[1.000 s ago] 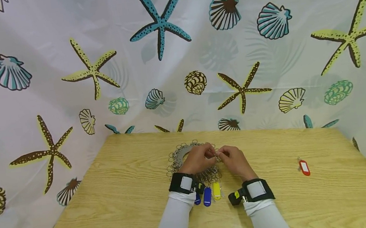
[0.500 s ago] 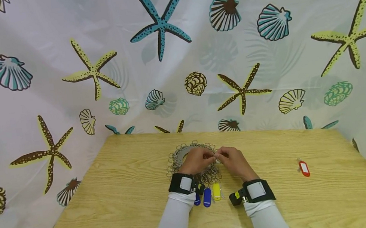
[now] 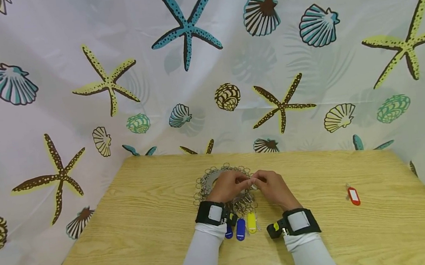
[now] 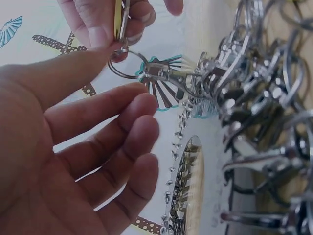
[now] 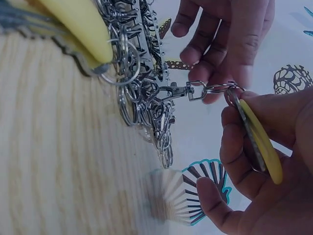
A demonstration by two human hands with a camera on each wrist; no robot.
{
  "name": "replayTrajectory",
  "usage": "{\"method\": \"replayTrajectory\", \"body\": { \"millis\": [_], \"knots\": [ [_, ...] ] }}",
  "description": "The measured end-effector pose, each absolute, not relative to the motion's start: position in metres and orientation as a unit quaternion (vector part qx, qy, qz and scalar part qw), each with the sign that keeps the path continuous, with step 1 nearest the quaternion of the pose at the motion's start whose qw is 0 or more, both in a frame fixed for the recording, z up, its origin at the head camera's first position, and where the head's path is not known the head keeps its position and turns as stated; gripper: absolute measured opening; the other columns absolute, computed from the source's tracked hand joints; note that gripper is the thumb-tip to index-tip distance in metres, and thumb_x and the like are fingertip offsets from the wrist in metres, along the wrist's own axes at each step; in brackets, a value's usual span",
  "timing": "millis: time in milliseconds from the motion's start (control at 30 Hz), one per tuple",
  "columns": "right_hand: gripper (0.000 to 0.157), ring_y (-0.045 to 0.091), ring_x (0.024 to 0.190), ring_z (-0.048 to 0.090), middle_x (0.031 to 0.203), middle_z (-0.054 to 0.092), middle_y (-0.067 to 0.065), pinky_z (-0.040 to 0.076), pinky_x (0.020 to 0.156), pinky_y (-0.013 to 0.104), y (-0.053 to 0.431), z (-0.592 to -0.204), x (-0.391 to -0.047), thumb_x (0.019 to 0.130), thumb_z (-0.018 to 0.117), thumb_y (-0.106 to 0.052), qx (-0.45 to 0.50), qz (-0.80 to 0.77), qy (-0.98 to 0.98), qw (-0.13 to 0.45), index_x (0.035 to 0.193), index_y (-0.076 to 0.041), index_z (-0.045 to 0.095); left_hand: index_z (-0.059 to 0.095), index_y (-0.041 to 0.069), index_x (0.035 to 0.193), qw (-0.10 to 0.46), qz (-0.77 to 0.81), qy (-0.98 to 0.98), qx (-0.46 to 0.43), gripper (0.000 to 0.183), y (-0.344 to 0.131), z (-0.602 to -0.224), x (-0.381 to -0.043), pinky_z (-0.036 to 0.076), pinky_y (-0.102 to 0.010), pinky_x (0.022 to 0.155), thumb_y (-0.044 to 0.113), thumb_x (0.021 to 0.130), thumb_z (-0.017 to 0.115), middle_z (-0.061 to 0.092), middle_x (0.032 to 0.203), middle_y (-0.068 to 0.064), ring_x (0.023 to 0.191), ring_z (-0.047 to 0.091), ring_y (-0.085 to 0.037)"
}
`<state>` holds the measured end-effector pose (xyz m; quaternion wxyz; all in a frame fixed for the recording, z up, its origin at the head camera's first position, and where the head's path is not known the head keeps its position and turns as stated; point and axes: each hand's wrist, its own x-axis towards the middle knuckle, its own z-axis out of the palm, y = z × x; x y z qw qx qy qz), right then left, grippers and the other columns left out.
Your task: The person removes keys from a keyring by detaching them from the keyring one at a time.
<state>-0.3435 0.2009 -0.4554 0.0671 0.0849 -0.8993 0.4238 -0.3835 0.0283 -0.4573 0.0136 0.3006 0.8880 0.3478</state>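
My left hand [image 3: 226, 187] and right hand [image 3: 274, 189] meet at the right side of a grey metal ring rack [image 3: 211, 180] hung with several swivel clips and split rings. In the left wrist view, the left thumb and index finger hold a split ring [image 4: 122, 76], joined to a swivel clip [image 4: 159, 72] on the rack; the other fingers are loosely bent. My right hand pinches a yellow key tag [image 5: 264, 142] together with a metal key [image 5: 244, 122], right at that ring. Fingertips partly hide where key and ring meet.
Near the rack's front edge lie a blue key tag [image 3: 241, 229], a second blue one partly behind the left wrist, and a yellow tag [image 3: 251, 223]. A red key tag [image 3: 353, 196] lies apart on the wooden table [image 3: 137, 228]. A shell-and-starfish curtain [image 3: 211, 119] surrounds the table.
Both hands stay at the same spot, with only small finger shifts; the left fingertips have moved slightly right, closer against the right ones. The rack and the tags on the table have not moved.
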Motion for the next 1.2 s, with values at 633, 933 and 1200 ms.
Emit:
{"method": "replayTrajectory", "body": {
  "millis": [633,933,1200],
  "knots": [
    [0.013,0.021,0.092,0.062,0.094,0.068,0.003,0.049,0.080,0.042,0.2014,-0.4589,-0.3454,0.097,0.059,-0.012,0.096,0.416,-0.902,0.060,0.093,-0.010,0.072,0.073,0.010,0.108,0.042,0.324,0.891,0.316,0.020,0.0305,-0.4545,-0.3823,0.048,-0.022,0.065,0.020,0.096,0.062,0.071,0.091,0.000,0.073,0.060,-0.005],
    [0.014,0.026,0.099,0.064,0.094,0.069,0.004,0.048,0.086,0.048,0.2010,-0.4579,-0.3445,0.097,0.059,-0.014,0.103,0.422,-0.898,0.069,0.092,-0.010,0.071,0.072,0.010,0.111,0.043,0.340,0.885,0.316,0.022,0.0295,-0.4556,-0.3830,0.050,-0.022,0.069,0.023,0.097,0.061,0.071,0.095,-0.001,0.079,0.063,-0.007],
    [0.014,0.025,0.096,0.064,0.094,0.069,0.004,0.049,0.083,0.046,0.1981,-0.4570,-0.3443,0.097,0.060,-0.016,0.096,0.415,-0.902,0.074,0.091,-0.011,0.072,0.074,0.011,0.105,0.041,0.321,0.890,0.322,0.022,0.0289,-0.4572,-0.3851,0.048,-0.023,0.066,0.025,0.098,0.059,0.070,0.089,0.002,0.074,0.060,-0.005]
  ]
}}
